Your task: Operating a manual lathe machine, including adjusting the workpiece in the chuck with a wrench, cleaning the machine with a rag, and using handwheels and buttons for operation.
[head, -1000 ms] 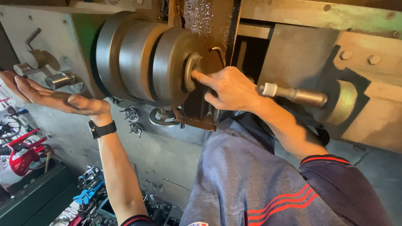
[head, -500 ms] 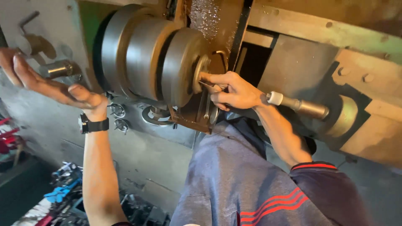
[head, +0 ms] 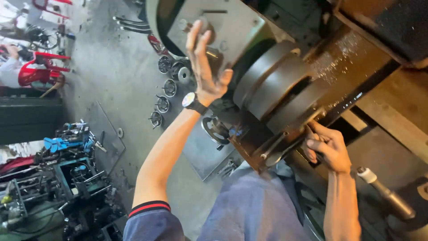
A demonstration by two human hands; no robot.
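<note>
- The left hand is raised with its fingers stretched out and spread, palm flat toward the pale grey metal panel of the machine head; it grips nothing, and whether the fingertips press on the panel cannot be told.
- A black wristwatch with a pale round face sits on the left wrist, and the forearm runs down to a dark blue sleeve with red stripes at the cuff.
- The right hand is curled at the front edge of the large dark grey stepped steel drum; its fingers are bent around a small dark part there, too hidden to name.
- The drum is mounted on the machine between the two hands, just beside the left thumb and touching the right fingers.
- A grey metal handle with a white tip juts out near the right forearm, untouched.
- Several small round metal knobs stud the machine's grey side below the left hand.
- Blue and dark metal tools lie heaped on the floor, well apart from both hands.
</note>
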